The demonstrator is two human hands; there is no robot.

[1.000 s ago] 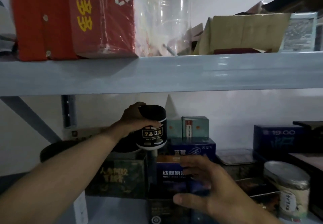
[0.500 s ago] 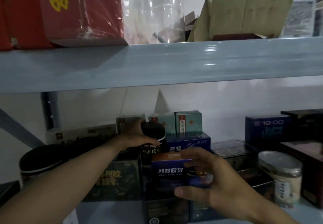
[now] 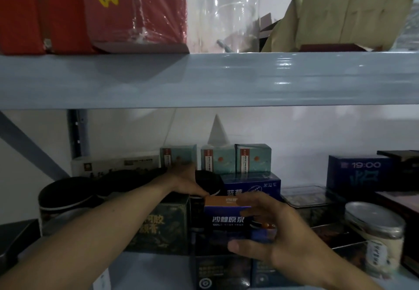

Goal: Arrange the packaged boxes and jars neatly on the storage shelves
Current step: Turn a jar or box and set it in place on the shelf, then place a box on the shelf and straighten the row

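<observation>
The left hand (image 3: pixel 183 183) grips the upright black jar (image 3: pixel 209 182) round its lid; it stands just beyond and left of the right hand (image 3: pixel 278 233), which clasps the blue box (image 3: pixel 226 219) in front.

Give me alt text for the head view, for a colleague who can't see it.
The left hand grips a black jar among the boxes on a crowded lower shelf, while the right hand holds a blue box just in front of it. Teal boxes line the wall behind; a grey shelf above carries a red box.
</observation>
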